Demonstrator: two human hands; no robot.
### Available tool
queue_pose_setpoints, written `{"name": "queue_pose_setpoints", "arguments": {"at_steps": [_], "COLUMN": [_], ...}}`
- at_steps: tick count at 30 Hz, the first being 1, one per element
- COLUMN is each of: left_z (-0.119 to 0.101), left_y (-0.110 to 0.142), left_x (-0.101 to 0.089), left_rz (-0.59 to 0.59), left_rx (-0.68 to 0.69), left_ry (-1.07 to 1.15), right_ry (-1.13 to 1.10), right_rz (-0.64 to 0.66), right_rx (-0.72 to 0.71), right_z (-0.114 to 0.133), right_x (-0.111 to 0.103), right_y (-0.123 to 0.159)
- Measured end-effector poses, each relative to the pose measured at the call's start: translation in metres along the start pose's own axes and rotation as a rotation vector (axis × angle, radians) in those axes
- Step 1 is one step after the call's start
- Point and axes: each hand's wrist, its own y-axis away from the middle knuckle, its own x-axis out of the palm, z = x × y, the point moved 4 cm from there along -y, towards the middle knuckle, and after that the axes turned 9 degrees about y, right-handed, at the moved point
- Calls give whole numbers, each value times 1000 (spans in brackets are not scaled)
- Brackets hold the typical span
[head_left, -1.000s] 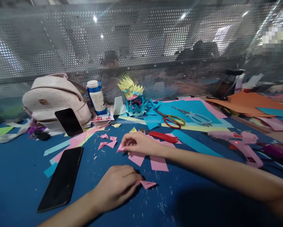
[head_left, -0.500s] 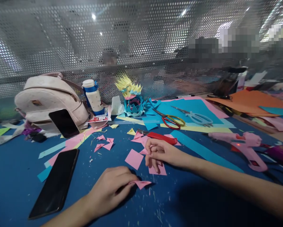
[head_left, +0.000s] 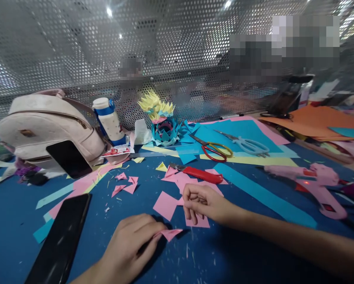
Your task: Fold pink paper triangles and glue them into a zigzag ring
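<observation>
Between thumb and fingers, my left hand pinches a small folded pink paper piece just above the blue table. My right hand hovers to its right with loosely bent fingers, and I see nothing held in them. Beneath those fingers lies a pink paper square, partly hidden by the hand. Another pink square rests flat between both hands. Several folded pink pieces lie farther left. Behind my right hand, a red-handled cutter sits on more pink paper.
Two phones, a pale backpack and a bottle stand left. A blue and yellow paper model is at the back. Red-yellow scissors, light-blue scissors and a pink glue gun lie right.
The view has shifted slightly, so most things on the table appear a little displaced. My left hand keeps its pinch on the folded pink paper, and my right hand stays over the squares.
</observation>
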Motion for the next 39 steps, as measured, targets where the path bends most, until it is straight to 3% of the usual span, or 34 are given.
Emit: {"name": "queue_pose_setpoints", "arguments": {"at_steps": [9,16,22,29,39], "left_z": [4,6,8,5,8], "left_y": [-2,-1,0,-1,1], "left_x": [-4,-2,0,1,4], "left_rz": [-37,-37,-10,10,66], "left_rx": [-95,-111,-157,-170,-352], "left_ry": [-39,-105,-130,-128,-37], "right_ry": [-42,287,426,437,428], "right_rz": [-75,-235,-272,-252,-161], "right_rx": [-27,-228,-339,-291,-137], "right_z": [-1,21,35,34,32], "right_x": [0,-6,-2,2,7], "right_y": [1,9,15,15,14]}}
